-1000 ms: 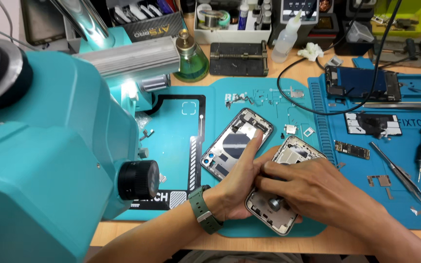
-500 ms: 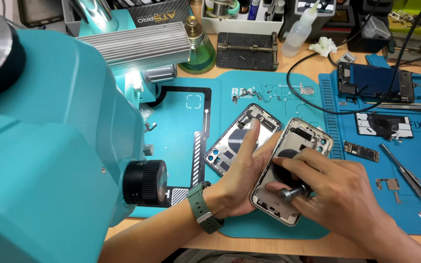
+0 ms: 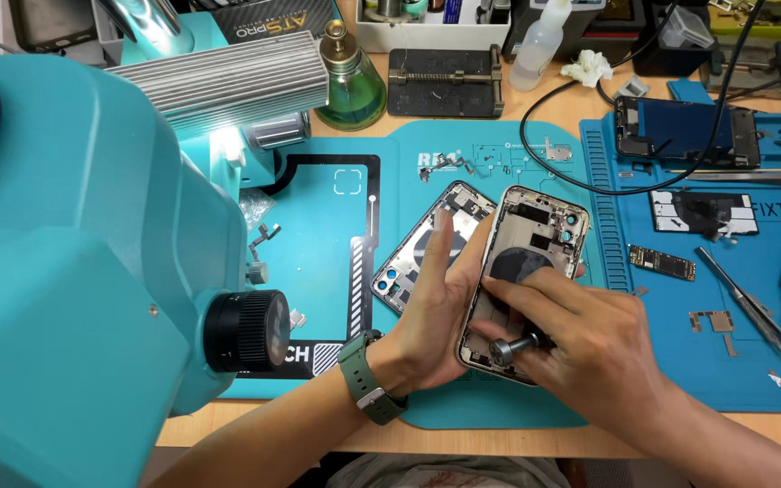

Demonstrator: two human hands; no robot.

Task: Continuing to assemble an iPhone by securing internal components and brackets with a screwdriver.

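At six o'clock on the mat (image 3: 499, 416), I note the right hand (image 3: 589, 357) closed on a small screwdriver (image 3: 512, 348), now lowered to the phone shell's (image 3: 526, 262) bottom end. Left hand (image 3: 440, 312) cups the shell, lifted upright since a second ago. Second shell (image 3: 409, 271) lies at eleven o'clock.
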